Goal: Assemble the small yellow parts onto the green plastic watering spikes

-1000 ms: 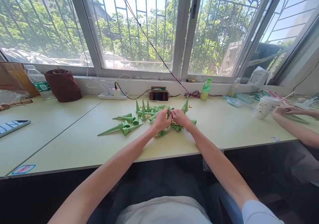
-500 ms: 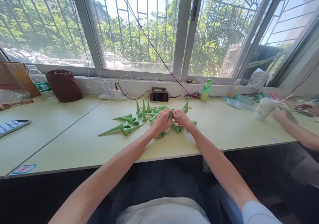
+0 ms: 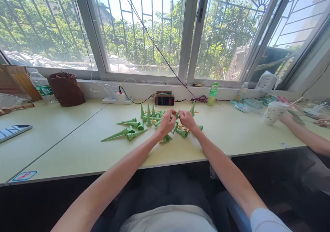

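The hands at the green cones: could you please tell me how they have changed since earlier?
The left hand and right hand, together before, have parted slightly; whether anything was let go is unclear. The green cones at left and the green bottle stayed put.

Head cam looks fwd/down over table (image 3: 82, 146) twd windows (image 3: 144, 32).
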A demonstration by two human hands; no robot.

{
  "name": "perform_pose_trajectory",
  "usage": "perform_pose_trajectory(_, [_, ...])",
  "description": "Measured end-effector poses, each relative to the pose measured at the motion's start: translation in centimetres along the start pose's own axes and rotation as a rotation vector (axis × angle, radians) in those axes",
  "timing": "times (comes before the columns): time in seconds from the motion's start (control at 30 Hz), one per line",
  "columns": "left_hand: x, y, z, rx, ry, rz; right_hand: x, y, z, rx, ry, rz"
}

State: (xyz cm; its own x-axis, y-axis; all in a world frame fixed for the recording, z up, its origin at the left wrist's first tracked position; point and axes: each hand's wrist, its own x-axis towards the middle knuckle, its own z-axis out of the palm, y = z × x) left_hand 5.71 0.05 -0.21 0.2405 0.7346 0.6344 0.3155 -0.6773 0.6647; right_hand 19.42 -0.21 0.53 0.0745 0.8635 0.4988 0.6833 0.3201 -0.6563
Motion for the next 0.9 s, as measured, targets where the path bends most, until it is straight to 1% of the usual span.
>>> perform_pose_trajectory(0.13, [0.18,0.01,0.00,-0.051,0.048,-0.052,0.02,0.12,0.12,0.028,0.008,-0.008])
perform_pose_trajectory(0.23, [0.15,-0.06,-0.05,-0.091,0.050,-0.098,-0.03,0.12,0.15,0.031,0.013,-0.023])
perform_pose_trajectory(0.4, [0.13,-0.07,-0.19,-0.157,0.032,-0.187,-0.25,-0.19,0.02,-0.006,0.024,-0.056])
perform_pose_trajectory(0.53, [0.12,0.17,-0.27,-0.167,0.019,-0.242,-0.42,-0.31,0.05,-0.004,0.013,-0.078])
perform_pose_trajectory(0.77, [0.04,0.34,-0.30,-0.101,-0.035,-0.272,-0.46,-0.03,0.34,-0.027,-0.002,-0.161])
perform_pose_trajectory(0.9, [-0.01,0.27,-0.28,-0.097,-0.076,-0.282,-0.61,-0.26,0.12,-0.039,-0.019,-0.164])
